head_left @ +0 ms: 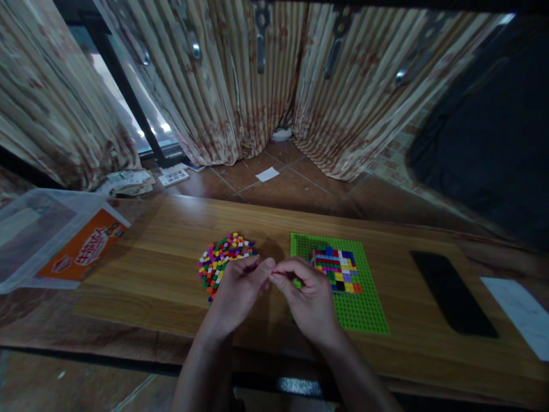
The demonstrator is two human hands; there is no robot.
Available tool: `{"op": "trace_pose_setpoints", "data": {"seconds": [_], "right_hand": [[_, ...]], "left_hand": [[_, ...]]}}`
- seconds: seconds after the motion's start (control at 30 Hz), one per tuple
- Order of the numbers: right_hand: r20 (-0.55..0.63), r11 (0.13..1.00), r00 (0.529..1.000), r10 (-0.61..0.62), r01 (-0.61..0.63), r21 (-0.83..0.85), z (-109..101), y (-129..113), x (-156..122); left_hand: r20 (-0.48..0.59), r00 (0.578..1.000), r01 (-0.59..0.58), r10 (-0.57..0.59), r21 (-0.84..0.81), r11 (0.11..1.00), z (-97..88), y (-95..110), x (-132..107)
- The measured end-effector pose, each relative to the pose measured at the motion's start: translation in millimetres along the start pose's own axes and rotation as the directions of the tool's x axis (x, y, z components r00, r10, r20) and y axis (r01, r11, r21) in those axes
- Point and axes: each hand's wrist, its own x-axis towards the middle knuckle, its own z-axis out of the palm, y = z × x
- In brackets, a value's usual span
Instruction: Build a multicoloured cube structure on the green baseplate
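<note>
My left hand (238,290) and my right hand (312,298) meet above the wooden table, thumbs and forefingers pinched together fingertip to fingertip. A speck of pinkish red shows between the fingertips, too small to name. Bright green shows by the curled fingers of my right hand; I cannot tell whether it is a brick or the plate behind. Beside and partly behind my left hand lies a pile of small coloured bricks (218,260). To the right, a green baseplate (366,312) bears a block of joined multicoloured bricks (341,269), partly hidden by my right hand.
On the table's left end stands a clear plastic box (26,229) with an orange label (83,246). A black phone-like slab (452,293) and a white sheet (517,312) lie at the right. Beyond the wooden table (158,274) are a tiled floor, papers and long curtains (223,86).
</note>
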Motion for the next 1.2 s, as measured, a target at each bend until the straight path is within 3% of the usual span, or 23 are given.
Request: {"op": "trace_pose_setpoints", "data": {"seconds": [0.17, 0.33, 0.5, 0.6, 0.77, 1.0, 1.1, 1.2], "right_hand": [[-0.018, 0.974, 0.994, 0.104, -0.098, 0.203, 0.9, -4.5, 0.0], [-0.09, 0.911, 0.965, 0.248, -0.2, 0.361, -2.6, -4.2, 1.2], [-0.112, 0.899, 0.964, 0.24, -0.177, 0.399, -9.5, -3.4, 2.3], [-0.142, 0.926, 0.963, 0.23, -0.172, 0.335, -14.7, -6.0, 3.1], [-0.214, 0.96, 0.95, 0.228, -0.182, 0.215, -33.7, -8.7, 6.1], [-0.421, 0.965, 0.9, 0.111, -0.199, -0.172, -84.1, 13.8, 8.7], [-0.4, 0.925, 0.915, 0.053, -0.196, -0.325, -97.3, 27.9, 9.0], [-0.337, 0.906, 0.942, 0.007, -0.148, -0.396, -96.3, 36.6, 9.5]], "left_hand": [[0.027, 1.0, 0.015, -0.014, -0.063, 0.998, -0.2, 3.3, -2.0], [-0.021, 1.0, -0.002, 0.0, -0.086, 0.996, 0.7, 4.7, 0.2], [-0.044, 0.999, 0.025, -0.026, -0.018, 1.0, 1.9, -0.4, 3.1], [-0.073, 0.996, -0.031, 0.045, 0.193, 0.981, 3.4, -5.6, 4.7], [-0.109, 0.984, -0.045, 0.137, 0.601, 0.798, 8.5, -13.9, 7.1], [-0.096, 0.989, 0.013, 0.116, 0.822, 0.57, 20.1, -19.2, 6.4], [-0.076, 0.992, 0.017, 0.105, 0.88, 0.474, 26.6, -20.4, 5.5], [-0.061, 0.994, 0.019, 0.087, 0.907, 0.421, 29.9, -21.3, 4.3]]}}
